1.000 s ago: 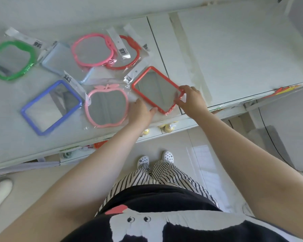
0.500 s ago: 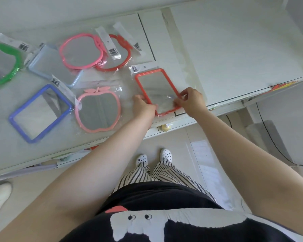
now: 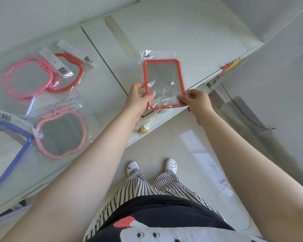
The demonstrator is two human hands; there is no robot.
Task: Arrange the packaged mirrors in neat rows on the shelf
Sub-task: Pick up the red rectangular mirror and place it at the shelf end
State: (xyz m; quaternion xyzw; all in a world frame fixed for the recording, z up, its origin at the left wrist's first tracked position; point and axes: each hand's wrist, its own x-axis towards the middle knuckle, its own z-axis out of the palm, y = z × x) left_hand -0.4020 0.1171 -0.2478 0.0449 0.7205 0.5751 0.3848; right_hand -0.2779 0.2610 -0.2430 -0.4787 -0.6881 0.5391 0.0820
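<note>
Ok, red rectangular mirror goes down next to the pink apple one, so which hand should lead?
Left, probably. The left hand grips the red mirror on the side facing the pink apple mirror; the right hand pinches the far corner.

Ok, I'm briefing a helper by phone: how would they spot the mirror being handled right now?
On the white shelf, look right of the dark seam, near the front edge. The red rectangular mirror in a clear bag is gripped by the left hand and right hand. It lies apart from the other mirrors.
</note>
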